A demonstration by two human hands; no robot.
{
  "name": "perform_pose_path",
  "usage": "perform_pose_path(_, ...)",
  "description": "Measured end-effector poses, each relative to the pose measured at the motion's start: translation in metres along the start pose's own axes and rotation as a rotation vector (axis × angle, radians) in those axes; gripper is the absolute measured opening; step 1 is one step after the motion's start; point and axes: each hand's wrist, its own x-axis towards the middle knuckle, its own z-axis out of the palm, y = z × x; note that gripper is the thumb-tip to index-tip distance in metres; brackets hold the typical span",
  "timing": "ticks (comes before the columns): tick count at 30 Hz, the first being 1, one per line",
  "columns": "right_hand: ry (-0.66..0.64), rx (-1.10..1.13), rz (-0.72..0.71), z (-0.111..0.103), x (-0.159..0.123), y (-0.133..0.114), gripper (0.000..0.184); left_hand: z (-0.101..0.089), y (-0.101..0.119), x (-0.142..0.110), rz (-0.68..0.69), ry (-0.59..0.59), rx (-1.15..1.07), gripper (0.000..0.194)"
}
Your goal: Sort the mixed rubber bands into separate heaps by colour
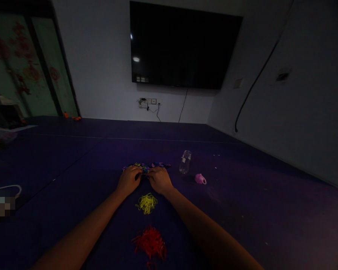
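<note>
A mixed pile of coloured rubber bands point(144, 169), with yellow, blue, pink and dark ones, is spread on the purple floor. My left hand point(129, 179) reaches into its left part, fingers curled and thumb close to them. From the right, my right hand point(160, 180) has its fingers bent and its fingertips pinched at the bands. Both sets of fingertips nearly meet, and the bands partly hide them. Between my forearms lies a small heap of yellow rubber bands point(147, 203). Closer to me is a larger heap of red rubber bands point(151, 243).
A clear bottle point(185, 163) without its lid stands right of my hands. Beside it lies a pink cap with a loop point(199, 179). A white cord point(8, 186) is at the left edge. A wall with a large dark television point(186, 45) is ahead.
</note>
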Motion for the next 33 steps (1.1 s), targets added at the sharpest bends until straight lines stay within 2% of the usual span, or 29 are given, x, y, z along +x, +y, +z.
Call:
perform_pose_path(8,0.033,0.054,-0.032,0.009,0.003,0.008,0.031,0.002,-0.003,0.001,0.163,-0.063,-0.001,0.028)
perform_pose_path(17,0.141,0.168,-0.066,0.018,0.006,0.015,0.034,0.001,-0.003,0.001,0.178,-0.15,0.0,0.034)
perform_pose_path(27,0.232,0.343,-0.068,0.021,0.007,0.019,0.037,0.004,-0.006,0.001,0.193,-0.091,-0.01,0.032)
perform_pose_path(33,0.244,0.412,-0.064,0.019,0.006,0.019,0.038,0.003,-0.006,0.001,0.203,-0.069,-0.018,0.027)
